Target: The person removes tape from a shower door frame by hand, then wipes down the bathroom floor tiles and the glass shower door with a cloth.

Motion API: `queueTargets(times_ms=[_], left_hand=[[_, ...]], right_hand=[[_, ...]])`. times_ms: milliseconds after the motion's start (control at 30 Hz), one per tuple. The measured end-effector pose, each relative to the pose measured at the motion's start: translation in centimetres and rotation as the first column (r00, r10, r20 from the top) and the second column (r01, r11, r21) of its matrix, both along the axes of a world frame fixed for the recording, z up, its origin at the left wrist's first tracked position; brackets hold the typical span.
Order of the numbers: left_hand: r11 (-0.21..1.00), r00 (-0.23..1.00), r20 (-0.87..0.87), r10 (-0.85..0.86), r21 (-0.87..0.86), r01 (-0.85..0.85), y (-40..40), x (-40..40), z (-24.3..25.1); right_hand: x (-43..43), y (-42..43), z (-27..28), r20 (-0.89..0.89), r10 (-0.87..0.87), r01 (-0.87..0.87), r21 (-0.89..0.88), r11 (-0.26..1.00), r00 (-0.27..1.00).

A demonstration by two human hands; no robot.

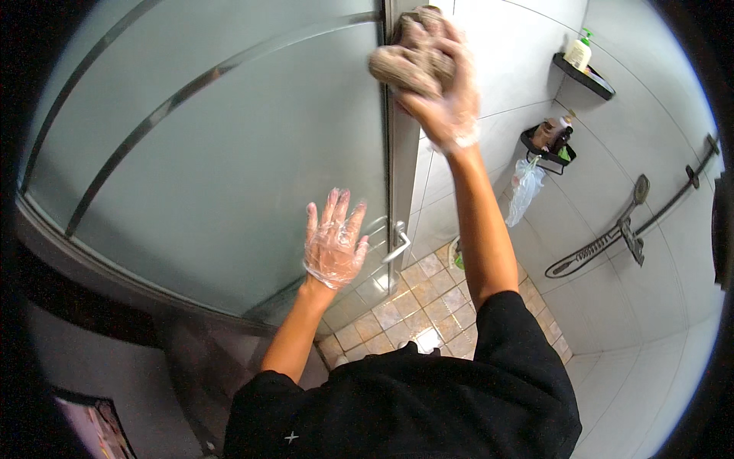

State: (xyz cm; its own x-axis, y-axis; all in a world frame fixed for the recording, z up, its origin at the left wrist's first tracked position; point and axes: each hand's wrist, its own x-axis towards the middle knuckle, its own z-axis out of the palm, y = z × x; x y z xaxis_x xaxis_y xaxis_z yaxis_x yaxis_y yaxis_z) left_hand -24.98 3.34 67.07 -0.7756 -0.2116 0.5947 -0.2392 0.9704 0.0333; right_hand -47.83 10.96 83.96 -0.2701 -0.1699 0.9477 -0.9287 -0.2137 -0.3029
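A bunched brown-grey cloth [416,66] is gripped in my right hand [456,100], up by the metal frame [404,160] along the edge of a frosted glass door [241,160]. The cloth overlaps this frame and is slightly blurred. Lower down, my left hand [335,246] is spread with its fingers apart, in front of the glass and holding nothing. Whether its palm touches the pane cannot be seen. Thin clear plastic gloves cover both hands. Right of my left hand is the door's lever handle [397,244].
On the tiled wall are a black corner shelf [585,77] with a pump bottle [578,53], and a lower black shelf [547,146] holding several bottles. A plastic bag [524,186] hangs below it. A hand shower [633,201] sits on the right wall. The tiled floor [413,304] looks wet.
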Motion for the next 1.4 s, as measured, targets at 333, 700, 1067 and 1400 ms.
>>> queueTargets(times_ms=[333,700,1067,1400], left_hand=[[0.965,0.977,0.051,-0.206,-0.155,0.211,-6.9,5.6,-1.9],[0.841,0.838,-0.115,-0.533,0.039,0.540,-9.6,10.4,-1.3],[0.953,0.932,-0.243,-0.270,-0.207,0.222,-8.8,14.7,4.5],[0.767,0.793,-0.538,0.284,-0.369,-0.525,-9.3,25.8,12.5]], right_hand=[[4.4,-7.5,-21.6,0.565,-0.339,0.426,-0.025,0.904,0.752],[8.6,-12.2,5.3,0.475,-0.127,0.299,-0.307,0.904,0.871],[19.2,-9.9,12.5,-0.743,-0.231,0.072,-0.240,0.968,0.627],[14.5,-11.9,18.5,0.397,-0.094,0.196,-0.225,0.954,0.913]])
